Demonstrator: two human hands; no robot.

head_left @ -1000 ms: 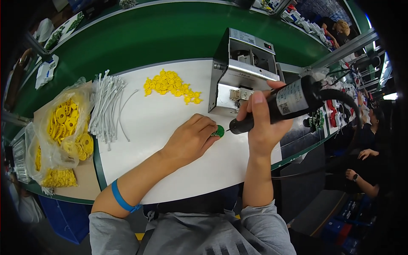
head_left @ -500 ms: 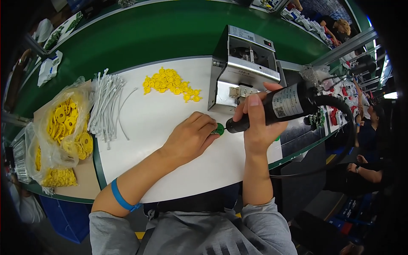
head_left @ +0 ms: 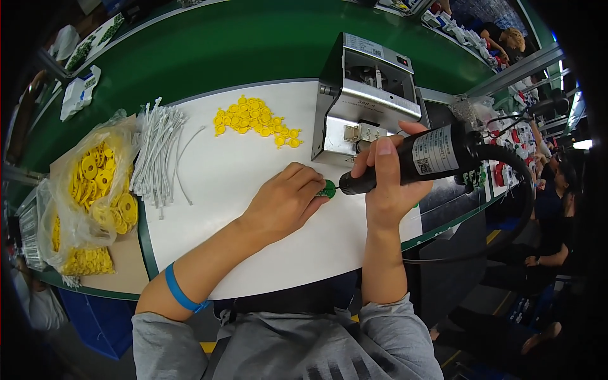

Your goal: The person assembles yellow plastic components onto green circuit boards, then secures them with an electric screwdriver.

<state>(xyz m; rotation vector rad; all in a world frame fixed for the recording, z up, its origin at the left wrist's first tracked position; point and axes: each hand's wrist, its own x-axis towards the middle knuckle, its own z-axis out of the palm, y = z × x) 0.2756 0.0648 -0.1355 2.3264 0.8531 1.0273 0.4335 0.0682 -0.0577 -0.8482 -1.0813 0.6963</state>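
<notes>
A matt black plastic driver (head_left: pixel 411 161) meets a small glossy green part (head_left: pixel 328 189) on the smooth white bench (head_left: pixel 253 253); brushed metal box (head_left: pixel 367 101), glossy yellow plastic discs (head_left: pixel 253 120), crinkled clear bags (head_left: pixel 95 183) at its left edge.

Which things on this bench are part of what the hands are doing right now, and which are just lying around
In use:
- left hand pinching the small green round part
- right hand gripping the black electric driver, tip at that part

Lying about:
- loose yellow parts
- bundle of white ties
- clear bag of yellow discs
- grey metal machine
- white packet on the green belt
</notes>
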